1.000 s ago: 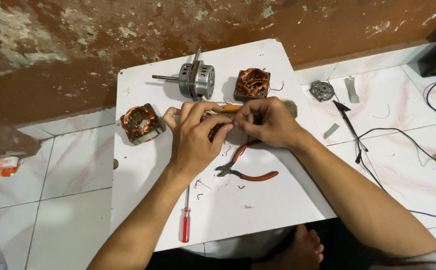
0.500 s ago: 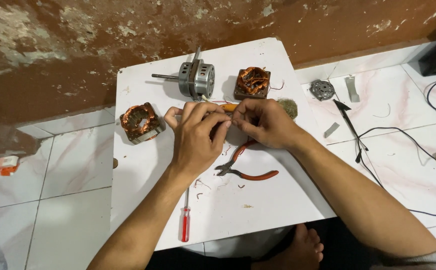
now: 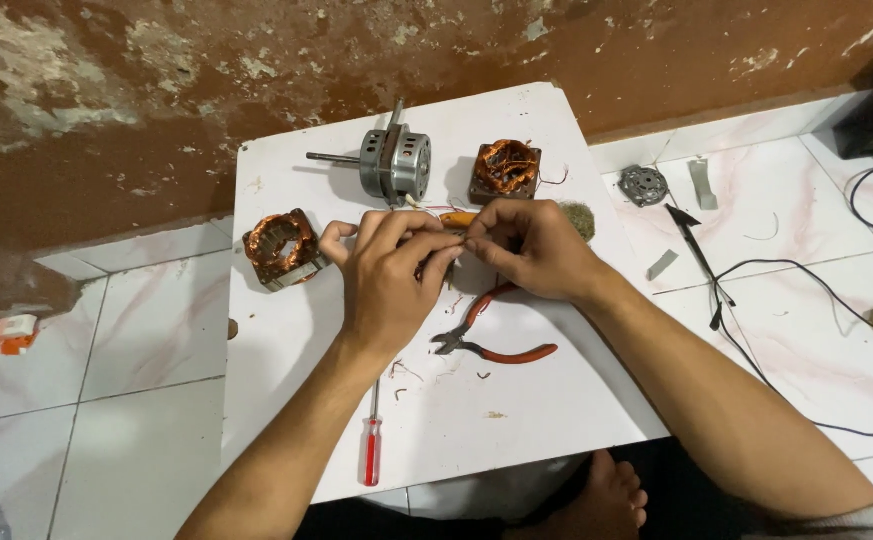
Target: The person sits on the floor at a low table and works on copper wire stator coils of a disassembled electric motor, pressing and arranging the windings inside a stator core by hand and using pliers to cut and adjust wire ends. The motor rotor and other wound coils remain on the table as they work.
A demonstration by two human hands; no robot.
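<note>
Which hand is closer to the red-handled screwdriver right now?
Left. The left hand is up the board from the screwdriver, with its forearm passing just beside it. The right hand is farther off, beyond the pliers.

motor (image 3: 397,163) behind hands | pliers (image 3: 492,335) before them | screwdriver (image 3: 372,450) nearest board (image 3: 557,400) edge

Both forearms bare, no sleeves down to wrists. No rings, watch or gloves on left hand (image 3: 387,285) or right hand (image 3: 537,250). Fingers (image 3: 435,262) bare, nails short. Pale grey sleeve edge (image 3: 847,522) shows at right upper arm, bottom-right corner. Bare foot (image 3: 607,500) at bottom edge, no sock or shoe.
</note>
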